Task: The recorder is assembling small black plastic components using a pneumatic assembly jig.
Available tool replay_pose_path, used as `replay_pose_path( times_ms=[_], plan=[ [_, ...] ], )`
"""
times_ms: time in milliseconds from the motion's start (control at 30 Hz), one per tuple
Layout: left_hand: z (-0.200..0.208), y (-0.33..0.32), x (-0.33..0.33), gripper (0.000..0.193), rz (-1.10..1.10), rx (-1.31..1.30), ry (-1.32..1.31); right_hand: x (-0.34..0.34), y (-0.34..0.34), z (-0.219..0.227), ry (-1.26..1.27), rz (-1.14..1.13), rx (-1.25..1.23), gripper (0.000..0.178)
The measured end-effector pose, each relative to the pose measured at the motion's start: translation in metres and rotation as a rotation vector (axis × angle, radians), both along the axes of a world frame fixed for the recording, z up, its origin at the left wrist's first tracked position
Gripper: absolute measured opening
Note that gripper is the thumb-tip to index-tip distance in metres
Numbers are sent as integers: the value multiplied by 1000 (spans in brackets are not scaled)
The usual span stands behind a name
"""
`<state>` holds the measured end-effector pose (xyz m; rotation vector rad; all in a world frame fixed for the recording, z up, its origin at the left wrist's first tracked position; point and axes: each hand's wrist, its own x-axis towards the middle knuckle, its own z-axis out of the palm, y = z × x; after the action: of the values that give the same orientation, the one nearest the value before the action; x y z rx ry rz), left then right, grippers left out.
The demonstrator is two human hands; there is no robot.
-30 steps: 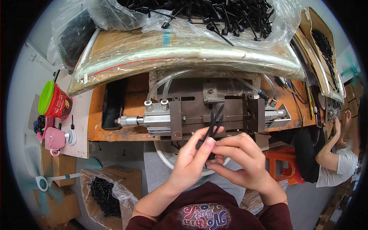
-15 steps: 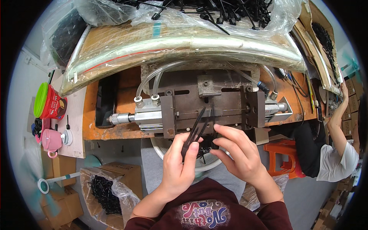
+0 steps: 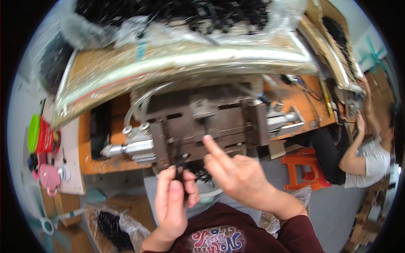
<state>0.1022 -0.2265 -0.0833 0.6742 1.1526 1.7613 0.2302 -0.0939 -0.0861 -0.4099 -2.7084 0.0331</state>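
My left hand [image 3: 173,202] is closed around slender black plastic pieces [image 3: 179,173] that look like cable ties; motion blurs their shape. It is near the front left of a dark metal fixture [image 3: 228,120]. My right hand [image 3: 242,177] has its index finger stretched out, the tip over the middle of the fixture; whether it touches is unclear. No piece shows in its fingers. Silver air cylinders flank the fixture, a left cylinder [image 3: 141,149] and a right cylinder [image 3: 276,122]. Below my hands, partly hidden, a white basket [image 3: 209,195] holds black pieces.
Behind the fixture, a plastic-wrapped tray edge [image 3: 190,61] borders a heap of black pieces [image 3: 177,14]. On the left are a red tub [image 3: 48,139] and pink cup [image 3: 49,175]. A carton [image 3: 137,206] stands below. At right, another person [image 3: 367,162] works by an orange stool [image 3: 299,162].
The view has shifted, moving the fixture left in the picture. My hands have separated; the left has lowered with the black pieces, and the right index finger now reaches over the fixture.
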Motion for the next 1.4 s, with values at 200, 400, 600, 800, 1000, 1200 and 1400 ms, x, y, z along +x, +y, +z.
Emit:
replay_pose_path(
  times_ms=[200,400,600,800,1000,1200,1400],
  plan=[
    [4,10,6,26,98,76,-39,-3,0,-4,29,-17,84,14],
    [-1,10,10,47,129,95,-59,2,2,-5,169,27,-42,17],
    [-3,7,7,54,26,68,38,7,-28,1,570,246,-389,44],
    [1,10,16,50,2,3,52,8,-40,-7,622,260,-406,44],
    [5,6,20,49,-95,129,-160,20,-41,1,596,283,-163,36],
    [-2,5,17,43,93,108,3,16,-37,4,752,239,-366,29],
    [5,-2,11,14,51,147,-44,20,-18,-7,549,54,-363,28]
  ],
)
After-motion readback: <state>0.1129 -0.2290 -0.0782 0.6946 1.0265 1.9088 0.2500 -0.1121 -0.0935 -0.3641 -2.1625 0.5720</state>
